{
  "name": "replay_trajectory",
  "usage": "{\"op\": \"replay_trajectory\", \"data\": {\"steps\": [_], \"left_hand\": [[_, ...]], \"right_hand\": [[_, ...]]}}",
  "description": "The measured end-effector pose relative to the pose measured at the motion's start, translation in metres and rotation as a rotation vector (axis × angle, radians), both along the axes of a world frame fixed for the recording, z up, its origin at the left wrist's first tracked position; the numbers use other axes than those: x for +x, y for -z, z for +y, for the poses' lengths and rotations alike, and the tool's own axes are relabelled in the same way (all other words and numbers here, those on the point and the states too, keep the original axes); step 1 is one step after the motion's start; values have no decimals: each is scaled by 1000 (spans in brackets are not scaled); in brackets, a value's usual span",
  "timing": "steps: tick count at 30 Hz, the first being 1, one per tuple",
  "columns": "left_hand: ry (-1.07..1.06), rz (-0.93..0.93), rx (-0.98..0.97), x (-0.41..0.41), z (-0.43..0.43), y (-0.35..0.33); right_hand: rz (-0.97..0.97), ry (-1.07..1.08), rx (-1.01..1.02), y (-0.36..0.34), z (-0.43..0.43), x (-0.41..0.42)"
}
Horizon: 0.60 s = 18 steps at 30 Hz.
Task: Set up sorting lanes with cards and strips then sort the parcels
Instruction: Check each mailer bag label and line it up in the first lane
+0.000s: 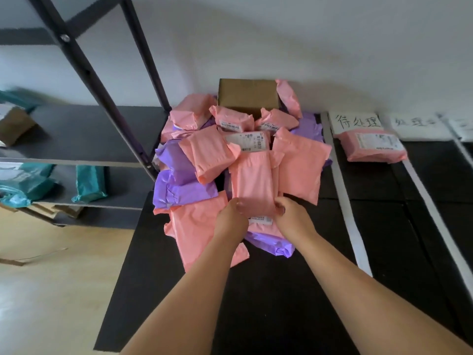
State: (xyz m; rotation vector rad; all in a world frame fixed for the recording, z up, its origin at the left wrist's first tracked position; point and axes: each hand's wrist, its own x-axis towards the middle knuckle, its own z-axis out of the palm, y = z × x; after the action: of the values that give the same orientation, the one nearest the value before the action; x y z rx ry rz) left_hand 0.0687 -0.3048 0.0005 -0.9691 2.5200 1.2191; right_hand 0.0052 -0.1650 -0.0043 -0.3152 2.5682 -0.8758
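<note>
A heap of pink and purple parcels (pixel 204 160) lies on the black mat (pixel 268 290), with a brown cardboard box (pixel 247 94) at its back. Both hands hold one long pink parcel (pixel 252 180) at its near end. My left hand (pixel 231 217) grips its left edge and my right hand (pixel 293 216) grips its right edge. White strips (pixel 344 196) mark lanes to the right. A white card with handwriting (pixel 354 123) heads the first lane, and one pink parcel (pixel 373 146) lies below it. A second card (pixel 413 123) heads the lane beyond.
A dark metal shelf rack (pixel 84 134) stands at left, holding teal parcels (pixel 89 183) and a brown box (pixel 14 126). Wooden floor (pixel 51 290) lies left of the mat. A white wall runs behind everything. A third card (pixel 463 126) shows at the far right edge.
</note>
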Motion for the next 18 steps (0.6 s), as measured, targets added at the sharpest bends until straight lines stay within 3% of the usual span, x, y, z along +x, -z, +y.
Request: {"op": "replay_trajectory", "data": {"steps": [7,18], "left_hand": [[-52,227,45,9,-4,-21],[-75,632,71,17,-30,-117]], "right_hand": [[70,145,-135,-23,-2,21],[144,248,-464,-109,3,43]]}}
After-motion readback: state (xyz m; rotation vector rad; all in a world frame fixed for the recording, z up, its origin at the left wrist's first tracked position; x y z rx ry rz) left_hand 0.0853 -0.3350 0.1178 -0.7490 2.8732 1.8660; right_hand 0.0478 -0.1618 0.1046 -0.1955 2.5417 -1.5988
